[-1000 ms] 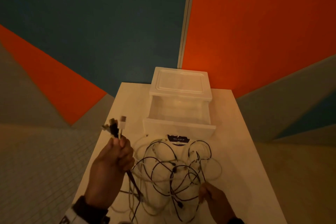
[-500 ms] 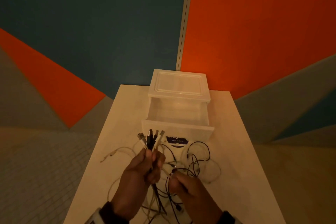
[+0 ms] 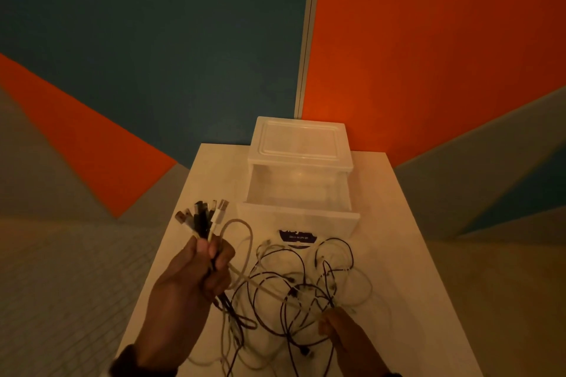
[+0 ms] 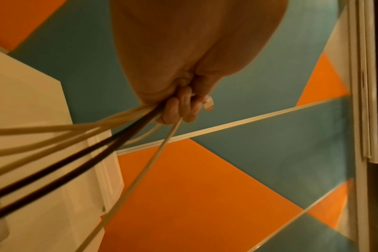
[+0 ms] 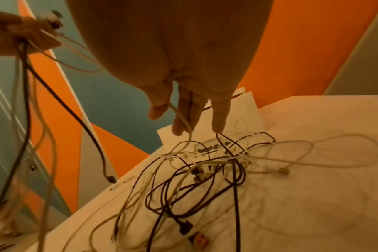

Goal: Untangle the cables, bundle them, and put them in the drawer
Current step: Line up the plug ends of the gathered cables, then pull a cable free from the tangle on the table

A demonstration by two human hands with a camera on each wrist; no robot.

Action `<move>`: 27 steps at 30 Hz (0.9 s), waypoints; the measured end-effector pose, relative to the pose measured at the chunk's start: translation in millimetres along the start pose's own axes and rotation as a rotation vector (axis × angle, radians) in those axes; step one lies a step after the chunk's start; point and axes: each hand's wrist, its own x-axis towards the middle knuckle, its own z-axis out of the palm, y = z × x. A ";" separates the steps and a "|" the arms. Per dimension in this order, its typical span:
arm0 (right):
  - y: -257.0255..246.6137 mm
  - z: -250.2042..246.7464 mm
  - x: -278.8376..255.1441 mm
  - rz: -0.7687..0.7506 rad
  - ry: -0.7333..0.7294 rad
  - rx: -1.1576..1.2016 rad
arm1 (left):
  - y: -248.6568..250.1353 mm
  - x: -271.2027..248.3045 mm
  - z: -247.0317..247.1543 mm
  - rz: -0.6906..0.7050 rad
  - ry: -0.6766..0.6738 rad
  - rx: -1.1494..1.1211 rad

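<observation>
My left hand (image 3: 214, 257) is raised over the table's left side and grips the cable bundle (image 3: 203, 219), several white and black cable ends whose plugs stick up from the fist. In the left wrist view the left hand (image 4: 183, 110) is closed tightly round these cords, which run down and away. The tangled cables (image 3: 300, 291) lie loose on the white table (image 3: 413, 285). My right hand (image 3: 329, 323) is low at the tangle's near right. In the right wrist view the right hand (image 5: 175, 117) pinches a white cable (image 5: 189, 136) between thumb and forefinger. Behind the tangle stands the open drawer (image 3: 295, 193), with nothing inside.
The translucent drawer unit (image 3: 300, 144) stands at the table's far edge against an orange and teal wall. A dark label (image 3: 295, 237) lies just in front of the drawer. Loose plugs (image 5: 197, 238) lie near the table's front.
Half a second ago both hands met at the table's middle. Now my left hand has moved left with the bundle, and my right hand has dropped back to the tangle's right side.
</observation>
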 end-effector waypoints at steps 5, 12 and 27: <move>-83.3 -43.8 9.0 -0.238 0.267 0.255 | -4.8 0.0 -0.7 0.009 0.030 0.145; -175.3 -121.0 -9.0 -0.571 0.549 0.393 | -7.6 3.0 -11.5 0.065 0.088 0.197; -225.4 -65.5 7.5 -0.590 0.270 0.379 | -44.0 7.6 33.6 0.128 0.097 0.384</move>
